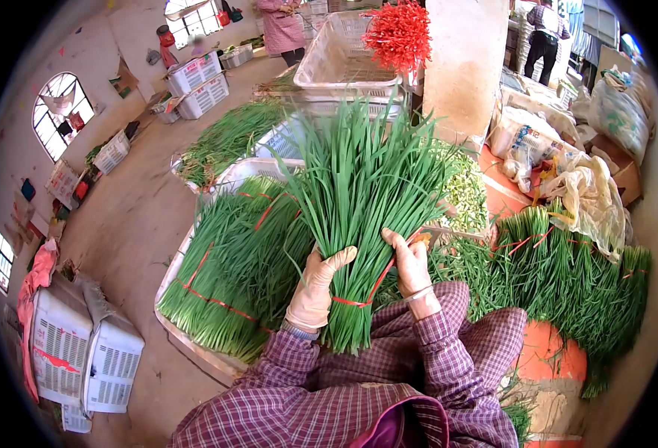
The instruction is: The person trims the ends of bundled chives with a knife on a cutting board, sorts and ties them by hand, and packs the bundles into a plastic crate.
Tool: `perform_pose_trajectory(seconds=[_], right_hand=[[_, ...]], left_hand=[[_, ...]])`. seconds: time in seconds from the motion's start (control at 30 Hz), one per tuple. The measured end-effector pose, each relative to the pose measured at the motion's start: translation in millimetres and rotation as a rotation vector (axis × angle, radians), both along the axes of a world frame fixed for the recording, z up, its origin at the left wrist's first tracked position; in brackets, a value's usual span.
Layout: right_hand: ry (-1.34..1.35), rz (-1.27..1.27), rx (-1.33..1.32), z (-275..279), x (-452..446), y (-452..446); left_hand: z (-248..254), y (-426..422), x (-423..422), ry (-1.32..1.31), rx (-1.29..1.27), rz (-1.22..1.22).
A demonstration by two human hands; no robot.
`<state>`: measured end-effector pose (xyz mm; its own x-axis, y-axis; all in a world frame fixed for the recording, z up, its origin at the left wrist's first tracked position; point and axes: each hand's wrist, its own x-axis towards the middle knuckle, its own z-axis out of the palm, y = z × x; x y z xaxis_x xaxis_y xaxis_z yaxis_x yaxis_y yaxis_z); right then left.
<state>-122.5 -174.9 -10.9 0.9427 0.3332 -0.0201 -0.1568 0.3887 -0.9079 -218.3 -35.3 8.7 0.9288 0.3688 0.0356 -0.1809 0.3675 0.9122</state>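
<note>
A large bunch of green garlic chives stands upright in front of my lap, its leaf tips fanning out away from me. My left hand, in a pale glove, is closed around the left side of the bunch. My right hand grips its right side, thumb pressed against the leaves and the other fingers mostly hidden. A red tie crosses the lower part of the bunch and runs up towards my right hand. Just left of my left hand, tied chive bundles lie in a white crate.
More tied chives lie to my right, near a crumpled plastic bag. Red ties hang by a pillar. Cut pale stems sit behind the bunch. White crates stand left; people stand at the back.
</note>
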Motion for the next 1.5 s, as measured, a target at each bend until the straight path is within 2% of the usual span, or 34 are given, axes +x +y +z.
perform_pose_trajectory(seconds=[0.07, 0.17, 0.23, 0.33, 0.4, 0.43, 0.47, 0.5, 0.57, 0.6, 0.63, 0.67, 0.77, 0.83, 0.87, 0.93, 0.97, 1.0, 1.03, 1.1, 1.17, 1.23, 1.27, 1.3, 1.37, 1.4, 1.5], right_hand=[[0.075, -0.104, 0.118, -6.9, -3.4, 2.1], [0.14, -0.148, 0.184, -12.4, -6.4, -1.9], [0.122, -0.166, 0.227, -9.2, -7.8, -1.1], [0.058, -0.154, 0.154, -10.4, -1.3, -1.4], [-0.059, -0.108, -0.215, -12.8, 5.1, -16.9], [-0.203, -0.133, -0.111, -10.0, -3.3, -19.2], [-0.362, 0.002, -0.369, -26.3, 5.9, -32.5], [-0.37, -0.091, -0.412, -33.0, -11.0, -28.6], [-0.545, 0.018, -0.479, -26.8, -30.0, -20.5], [-0.489, 0.064, -0.573, -16.2, -36.8, -12.8], [-0.573, -0.238, -0.715, -21.5, -35.8, -6.1], [-0.323, -0.071, -0.564, -16.7, -27.5, -18.8], [0.062, 0.042, 0.006, -20.8, -18.7, -41.3], [0.094, 0.054, 0.116, -34.9, -15.2, -51.1], [0.12, 0.09, 0.136, -52.2, -10.3, -51.5], [0.197, 0.187, 0.235, -56.5, -14.1, -47.0], [0.208, 0.22, 0.293, -58.4, -17.5, -40.1], [0.185, 0.275, 0.309, -49.7, -23.3, -35.9], [0.215, 0.309, 0.305, -51.5, -26.2, -30.6], [0.164, 0.244, 0.26, -52.6, -32.8, -19.8], [0.145, 0.184, 0.231, -29.0, -39.1, -18.9], [0.002, -0.024, -0.022, -10.7, -36.8, -19.8], [-0.085, -0.091, -0.06, -13.4, -30.3, -17.3], [-0.138, -0.176, 0.036, -2.1, -28.9, -13.7], [-0.171, -0.222, -0.012, -1.5, -19.0, -13.2], [-0.097, -0.206, -0.011, 9.1, -22.9, -15.0], [0.007, -0.115, 0.101, -8.3, -19.3, -10.1]], left_hand=[[-7.9, 3.9, -0.4, 0.032, -0.008, 0.016], [-11.4, 3.5, 0.1, 0.014, -0.124, 0.047], [-18.1, 9.0, 0.9, 0.024, -0.111, 0.067], [-3.4, -2.9, -0.8, 0.046, -0.114, 0.084], [1.5, -5.4, 2.0, 0.026, -0.106, 0.096], [6.1, -5.4, 4.2, 0.002, -0.094, 0.109], [13.9, -3.6, 9.0, -0.005, 0.028, 0.085], [23.7, -10.5, 17.0, -0.03, 0.019, 0.071], [42.1, -21.3, 25.3, -0.099, 0.273, 0.014], [59.7, -32.4, 17.5, 0.01, 0.362, -0.073], [59.1, -34.8, 21.3, 0.01, 0.644, -0.104], [51.4, -34.4, 20.8, -0.039, 0.586, -0.147], [59.7, -8.8, 3.1, -0.076, 0.515, -0.267], [37.5, 26.3, 4.7, 0.057, 0.242, -0.326], [27.6, 33.1, 7.9, 0.059, 0.243, -0.331], [21.7, 37.7, 10.2, 0.147, 0.167, -0.504], [13.3, 25.4, 18.2, 0.03, 0.087, -0.539], [12.0, 9.2, 25.6, -0.085, 0.0, -0.583], [11.6, 3.3, 27.1, -0.124, 0.071, -0.508], [5.5, -4.4, 33.2, -0.071, 0.043, -0.245], [10.4, -15.5, 37.8, -0.085, 0.0, -0.177], [8.6, -18.5, 39.4, -0.076, 0.041, -0.135], [6.5, -20.3, 38.3, -0.07, 0.077, -0.083], [5.7, -20.6, 35.9, -0.064, 0.078, -0.087], [8.8, -20.0, 30.9, -0.05, 0.163, -0.039], [19.9, -24.9, 26.7, -0.048, 0.123, -0.039], [3.4, -6.3, 27.3, 0.005, 0.06, -0.024]])
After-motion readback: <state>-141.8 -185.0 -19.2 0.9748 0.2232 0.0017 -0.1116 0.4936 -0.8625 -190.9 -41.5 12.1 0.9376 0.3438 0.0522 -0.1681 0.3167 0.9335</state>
